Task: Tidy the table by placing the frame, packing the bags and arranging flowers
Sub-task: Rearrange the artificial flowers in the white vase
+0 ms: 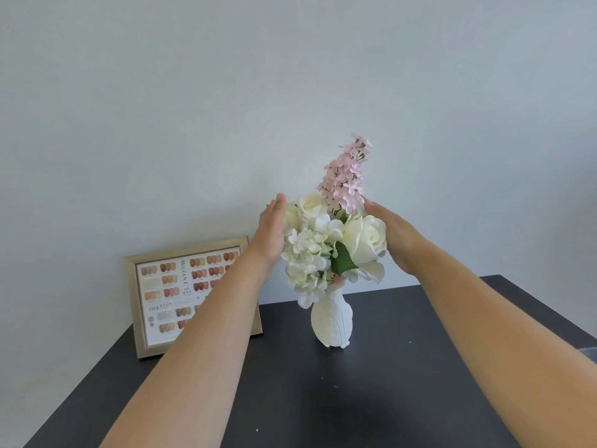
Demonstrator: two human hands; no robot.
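Observation:
A white ribbed vase (331,321) stands upright near the back of the dark table (323,399). It holds white roses and hydrangeas (326,247) and a tall pink flower spike (345,179) leaning to the right. My left hand (269,234) lies flat against the bouquet's left side, fingers straight. On the bouquet's right side, my right hand (392,232) rests flat against the large white rose. Neither hand grips a stem. A gold-edged frame (155,318) with a nail colour chart stands against the wall at the left, partly behind my left forearm.
A pale plain wall rises right behind the table. The table's left edge runs diagonally at the lower left, and its right rear corner sits at the far right. No bags are in view.

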